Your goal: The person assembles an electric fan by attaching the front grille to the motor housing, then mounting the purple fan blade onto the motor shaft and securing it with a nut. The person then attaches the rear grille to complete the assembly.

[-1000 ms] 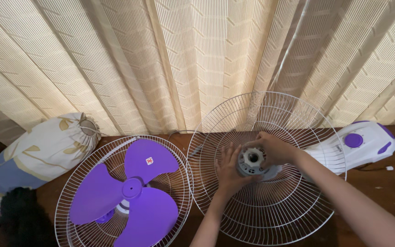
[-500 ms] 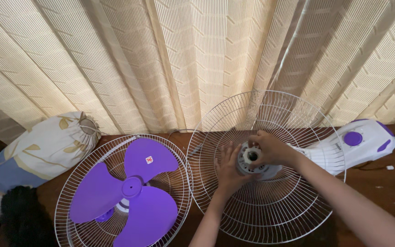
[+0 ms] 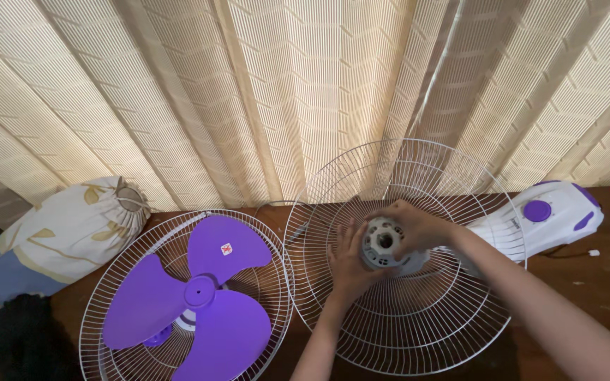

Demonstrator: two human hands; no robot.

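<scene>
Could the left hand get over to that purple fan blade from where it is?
Probably yes. The left hand rests on the wire guard by the hub, and the purple fan blade lies uncovered in the neighbouring guard, with nothing between.

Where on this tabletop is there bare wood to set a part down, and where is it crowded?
Bare table shows right of the rear wire guard, below the white fan body. A thin strip lies between the floral bag and the guard holding the purple blade. The middle is crowded: both guards nearly touch, and the left hand and right hand grip the motor hub.
</scene>
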